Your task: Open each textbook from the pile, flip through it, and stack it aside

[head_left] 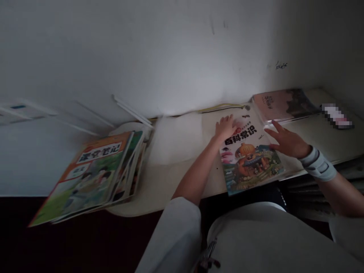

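A book (pixel 247 163) with a colourful cover, large black Chinese characters and an orange pumpkin-like house lies in front of me on the pale table. Over its upper left part rests my left hand (pixel 226 128), fingers stretched out. My right hand (pixel 288 141), with a grey band on the wrist, is at the book's right edge, fingers spread. Whether that hand touches the cover I cannot tell. Beneath the right hand, a clear plastic sheet or cover (pixel 294 165) shows in part.
At the left, a stack of books (pixel 93 170) juts past the table's edge. A whitish translucent sheet (pixel 176 138) lies mid-table (pixel 159 189). A pinkish book (pixel 284 104) is at the back right, near a phone (pixel 337 115) with a blurred screen. A white wall (pixel 182 57) stands behind.
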Demonstrator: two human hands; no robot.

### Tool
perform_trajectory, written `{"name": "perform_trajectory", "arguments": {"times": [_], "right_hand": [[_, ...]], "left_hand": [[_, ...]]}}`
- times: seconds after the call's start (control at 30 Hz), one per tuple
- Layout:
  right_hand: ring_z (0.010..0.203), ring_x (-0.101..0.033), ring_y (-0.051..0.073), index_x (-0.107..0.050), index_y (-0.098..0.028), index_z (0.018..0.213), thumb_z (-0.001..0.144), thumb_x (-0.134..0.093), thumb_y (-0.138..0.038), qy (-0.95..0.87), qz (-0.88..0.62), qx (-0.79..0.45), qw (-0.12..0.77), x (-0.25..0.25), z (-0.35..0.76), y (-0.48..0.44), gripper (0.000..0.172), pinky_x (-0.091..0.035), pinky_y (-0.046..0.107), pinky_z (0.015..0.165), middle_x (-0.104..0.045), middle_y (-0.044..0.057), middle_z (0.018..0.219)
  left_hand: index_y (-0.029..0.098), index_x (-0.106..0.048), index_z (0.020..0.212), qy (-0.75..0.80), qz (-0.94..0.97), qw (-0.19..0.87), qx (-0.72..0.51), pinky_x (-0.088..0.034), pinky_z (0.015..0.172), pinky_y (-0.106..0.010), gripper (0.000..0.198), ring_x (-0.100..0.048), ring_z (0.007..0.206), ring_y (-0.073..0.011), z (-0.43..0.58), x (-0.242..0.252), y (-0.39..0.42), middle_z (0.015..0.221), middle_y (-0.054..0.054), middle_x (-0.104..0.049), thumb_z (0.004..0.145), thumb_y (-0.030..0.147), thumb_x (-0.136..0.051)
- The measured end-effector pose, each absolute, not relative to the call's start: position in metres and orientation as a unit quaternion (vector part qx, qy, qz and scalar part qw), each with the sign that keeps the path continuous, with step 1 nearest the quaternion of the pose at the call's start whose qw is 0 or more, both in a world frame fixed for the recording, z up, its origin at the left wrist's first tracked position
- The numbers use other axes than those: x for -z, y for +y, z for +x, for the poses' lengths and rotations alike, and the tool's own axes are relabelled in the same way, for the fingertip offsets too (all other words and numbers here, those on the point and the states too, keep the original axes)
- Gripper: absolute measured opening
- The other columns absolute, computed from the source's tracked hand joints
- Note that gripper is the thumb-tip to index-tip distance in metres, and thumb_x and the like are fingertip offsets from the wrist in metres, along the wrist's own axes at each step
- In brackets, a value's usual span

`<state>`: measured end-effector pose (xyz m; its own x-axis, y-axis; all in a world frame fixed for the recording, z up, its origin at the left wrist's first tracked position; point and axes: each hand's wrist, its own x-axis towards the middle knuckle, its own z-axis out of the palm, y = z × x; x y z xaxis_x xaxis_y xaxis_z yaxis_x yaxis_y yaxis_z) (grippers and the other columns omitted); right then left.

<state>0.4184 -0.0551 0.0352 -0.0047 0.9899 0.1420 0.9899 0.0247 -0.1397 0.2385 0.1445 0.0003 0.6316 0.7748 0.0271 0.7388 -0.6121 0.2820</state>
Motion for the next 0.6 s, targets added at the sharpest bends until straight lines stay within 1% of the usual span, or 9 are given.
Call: {"name": "perform_trajectory", "arguments": {"times": [0.07,0.13,0.23,0.3,0.37,0.4,0.47,0.53,0.6], "right_hand": [[0.121,-0.052,0.038,-0.049,-0.021,0.133,0.083,-0.058,-0.038,-0.688,-0.716,-0.019,0.113,-0.023,0.423,-0.07,0.054,-0.05,0.053,0.09,-0.036,0.018,0.149],[0.111,-0.061,0.033,-0.04,-0.021,0.14,0.085,-0.054,-0.039,-0.657,-0.729,-0.06,0.184,-0.013,0.422,-0.091,0.06,-0.053,0.049,0.086,-0.045,0.019,0.142],[0.081,-0.069,0.024,-0.028,-0.021,0.145,0.084,-0.054,-0.044,-0.592,-0.729,-0.17,0.3,-0.003,0.416,-0.122,0.071,-0.056,0.038,0.072,-0.068,0.013,0.107],[0.066,-0.065,0.02,-0.038,-0.021,0.139,0.082,-0.055,-0.046,-0.565,-0.721,-0.23,0.328,0.002,0.414,-0.134,0.064,-0.055,0.034,0.063,-0.069,0.005,0.081],[0.059,-0.061,0.019,-0.053,-0.022,0.124,0.08,-0.056,-0.047,-0.553,-0.721,-0.249,0.335,0.006,0.418,-0.133,0.05,-0.052,0.033,0.058,-0.066,0.002,0.069],[0.057,-0.059,0.018,-0.058,-0.022,0.115,0.079,-0.057,-0.048,-0.545,-0.727,-0.243,0.339,0.009,0.423,-0.128,0.045,-0.05,0.032,0.057,-0.065,0.001,0.067],[0.057,-0.059,0.018,-0.063,-0.022,0.102,0.075,-0.059,-0.05,-0.529,-0.739,-0.223,0.352,0.013,0.438,-0.108,0.039,-0.049,0.032,0.056,-0.065,0.002,0.067],[0.06,-0.06,0.019,-0.064,-0.021,0.094,0.071,-0.061,-0.052,-0.526,-0.739,-0.213,0.364,0.018,0.455,-0.081,0.038,-0.05,0.033,0.059,-0.066,0.003,0.068],[0.064,-0.061,0.02,-0.064,-0.02,0.093,0.07,-0.062,-0.05,-0.534,-0.729,-0.208,0.374,0.02,0.468,-0.053,0.038,-0.05,0.034,0.063,-0.065,0.003,0.07]], "left_hand": [[0.014,-0.061,0.115,0.426,0.892,0.145,-0.044,-0.042,0.089,-0.038,0.052,-0.058,0.11,-0.029,0.235,0.001,0.164,0.117,-0.017,-0.064,0.09,0.054,-0.039],[0.016,-0.067,0.096,0.417,0.895,0.154,-0.033,-0.043,0.077,-0.031,0.047,-0.063,0.092,-0.0243,0.233,0.002,0.176,0.098,-0.013,-0.069,0.088,0.055,-0.042],[0.018,-0.067,0.081,0.418,0.895,0.149,-0.031,-0.041,0.069,-0.028,0.038,-0.063,0.081,-0.0224,0.223,-0.001,0.182,0.084,-0.01,-0.069,0.085,0.051,-0.049],[0.018,-0.064,0.07,0.424,0.894,0.14,-0.025,-0.039,0.066,-0.029,0.034,-0.063,0.079,-0.0237,0.207,-0.006,0.18,0.077,-0.01,-0.068,0.083,0.048,-0.053],[0.019,-0.06,0.061,0.435,0.89,0.138,0.001,-0.039,0.063,-0.029,0.033,-0.063,0.073,-0.024,0.184,-0.013,0.174,0.066,-0.009,-0.065,0.08,0.045,-0.056],[0.019,-0.058,0.06,0.44,0.884,0.158,0.023,-0.039,0.061,-0.029,0.032,-0.063,0.068,-0.0231,0.17,-0.018,0.17,0.061,-0.008,-0.064,0.078,0.045,-0.057],[0.02,-0.06,0.068,0.439,0.856,0.263,0.072,-0.039,0.056,-0.026,0.027,-0.061,0.058,-0.0199,0.145,-0.028,0.161,0.058,-0.004,-0.063,0.076,0.046,-0.059],[0.02,-0.061,0.081,0.408,0.825,0.385,0.07,-0.041,0.054,-0.024,0.029,-0.062,0.06,-0.0175,0.128,-0.035,0.151,0.069,-0.003,-0.068,0.074,0.048,-0.059],[0.019,-0.062,0.084,0.379,0.822,0.426,0.001,-0.043,0.058,-0.023,0.032,-0.063,0.069,-0.017,0.122,-0.034,0.142,0.081,-0.004,-0.07,0.075,0.049,-0.058]]}}
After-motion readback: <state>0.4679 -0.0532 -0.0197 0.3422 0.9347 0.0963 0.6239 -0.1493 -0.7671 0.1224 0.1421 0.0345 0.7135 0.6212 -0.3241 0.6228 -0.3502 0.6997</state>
